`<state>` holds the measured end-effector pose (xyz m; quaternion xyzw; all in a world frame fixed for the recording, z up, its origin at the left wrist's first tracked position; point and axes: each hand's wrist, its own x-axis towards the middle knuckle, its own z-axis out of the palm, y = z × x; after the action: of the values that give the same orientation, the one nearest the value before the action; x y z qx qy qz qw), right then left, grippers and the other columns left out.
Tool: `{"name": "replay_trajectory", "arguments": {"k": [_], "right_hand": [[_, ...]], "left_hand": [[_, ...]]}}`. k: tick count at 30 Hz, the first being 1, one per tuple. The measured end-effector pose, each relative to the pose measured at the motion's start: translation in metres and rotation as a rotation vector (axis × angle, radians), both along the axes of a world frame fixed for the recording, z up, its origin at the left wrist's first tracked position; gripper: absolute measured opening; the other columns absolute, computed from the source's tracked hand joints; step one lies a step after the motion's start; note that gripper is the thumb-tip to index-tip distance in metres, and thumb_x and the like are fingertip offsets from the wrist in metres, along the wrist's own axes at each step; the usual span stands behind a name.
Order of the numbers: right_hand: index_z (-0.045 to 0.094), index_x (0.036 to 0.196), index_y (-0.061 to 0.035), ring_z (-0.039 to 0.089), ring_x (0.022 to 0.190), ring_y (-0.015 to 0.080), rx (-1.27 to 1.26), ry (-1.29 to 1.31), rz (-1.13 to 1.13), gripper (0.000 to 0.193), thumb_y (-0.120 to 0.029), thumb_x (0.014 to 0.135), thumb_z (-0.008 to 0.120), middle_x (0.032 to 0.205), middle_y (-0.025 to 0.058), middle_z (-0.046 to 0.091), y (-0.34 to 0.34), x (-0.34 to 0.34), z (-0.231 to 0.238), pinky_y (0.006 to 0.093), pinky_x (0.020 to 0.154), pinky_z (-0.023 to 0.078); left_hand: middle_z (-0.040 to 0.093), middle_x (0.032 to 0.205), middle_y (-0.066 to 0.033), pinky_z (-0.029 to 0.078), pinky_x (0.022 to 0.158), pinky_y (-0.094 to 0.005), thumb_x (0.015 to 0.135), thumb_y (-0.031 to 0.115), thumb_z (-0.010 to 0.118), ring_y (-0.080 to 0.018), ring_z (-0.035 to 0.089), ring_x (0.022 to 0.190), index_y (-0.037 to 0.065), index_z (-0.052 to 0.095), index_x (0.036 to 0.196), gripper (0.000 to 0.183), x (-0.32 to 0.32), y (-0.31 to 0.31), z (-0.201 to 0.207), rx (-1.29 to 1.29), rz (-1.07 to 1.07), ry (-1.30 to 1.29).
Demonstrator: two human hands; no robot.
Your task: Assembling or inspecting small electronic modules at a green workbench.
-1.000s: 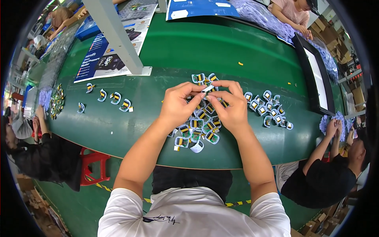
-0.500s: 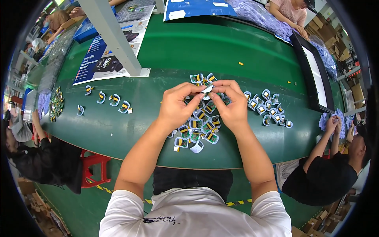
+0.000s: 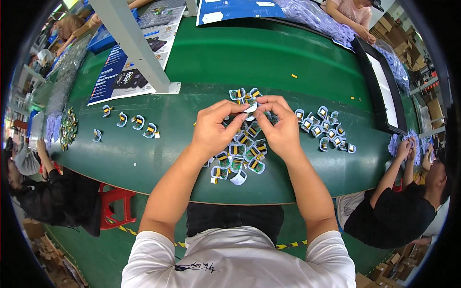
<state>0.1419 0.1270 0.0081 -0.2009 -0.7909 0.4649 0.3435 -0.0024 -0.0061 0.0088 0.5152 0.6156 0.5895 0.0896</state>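
Left hand (image 3: 213, 126) and right hand (image 3: 281, 128) pinch a small white part (image 3: 250, 109) over the heap of circuit pieces (image 3: 236, 150), a smaller cluster (image 3: 317, 130) lying right of that heap.

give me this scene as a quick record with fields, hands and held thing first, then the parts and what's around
left hand: pinching one side of the white piece
right hand: pinching its other side
held: small white piece, raised over the pile
pile: small parts beneath and around the hands
left parts: five, spaced apart
right parts: a loose cluster
surface: green table
beyond: grey post at left, black frame at right
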Motion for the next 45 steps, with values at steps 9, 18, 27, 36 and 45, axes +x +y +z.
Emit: {"name": "replay_trajectory", "arguments": {"k": [9,18,27,36,45], "right_hand": [[0.077,0.101,-0.0027,0.067,0.113,0.0303,0.651,0.023,-0.082,0.017,-0.007,0.085,0.079,0.121,0.0078,0.072,-0.012,-0.005,0.001,0.0569,0.110,0.043],[0.077,0.104,0.0007,0.064,0.122,0.0321,0.708,0.019,-0.076,0.023,-0.008,0.083,0.080,0.131,0.0116,0.068,-0.018,-0.005,0.003,0.0571,0.110,0.043],[0.077,0.102,0.0008,0.063,0.123,0.0331,0.763,0.019,-0.085,0.024,-0.010,0.081,0.081,0.134,0.0125,0.067,-0.021,-0.005,0.005,0.0579,0.111,0.042],[0.078,0.104,-0.0035,0.061,0.129,0.0347,0.663,0.042,-0.027,0.026,-0.012,0.079,0.083,0.141,0.0137,0.065,-0.017,-0.002,0.006,0.0592,0.115,0.038],[0.077,0.113,-0.0035,0.060,0.130,0.0348,0.650,0.058,-0.082,0.034,-0.013,0.081,0.082,0.142,0.0134,0.065,-0.013,-0.003,0.006,0.0596,0.115,0.038]], "left_hand": [[0.077,0.101,-0.0136,0.061,0.076,-0.0309,0.091,-0.004,0.074,-0.0195,0.076,0.088,-0.002,0.076,0.113,0.022,-0.005,0.004,-0.015,0.053,0.058,-0.150],[0.076,0.102,-0.0133,0.062,0.080,-0.0309,0.092,-0.006,0.073,-0.0189,0.076,0.092,-0.003,0.076,0.113,0.021,-0.003,0.005,-0.013,0.086,0.048,-0.200],[0.076,0.101,-0.0128,0.062,0.081,-0.0307,0.092,-0.006,0.073,-0.0174,0.075,0.092,-0.004,0.075,0.113,0.021,-0.001,0.005,-0.014,0.114,0.061,-0.240],[0.076,0.105,-0.0108,0.061,0.086,-0.0305,0.094,-0.007,0.072,-0.0153,0.074,0.097,-0.004,0.074,0.115,0.022,-0.004,0.005,-0.020,0.085,-0.003,-0.386],[0.076,0.105,-0.0090,0.060,0.086,-0.0288,0.095,-0.005,0.073,-0.0134,0.074,0.097,-0.004,0.074,0.115,0.020,0.001,0.006,-0.018,0.083,-0.013,-0.453]]}}
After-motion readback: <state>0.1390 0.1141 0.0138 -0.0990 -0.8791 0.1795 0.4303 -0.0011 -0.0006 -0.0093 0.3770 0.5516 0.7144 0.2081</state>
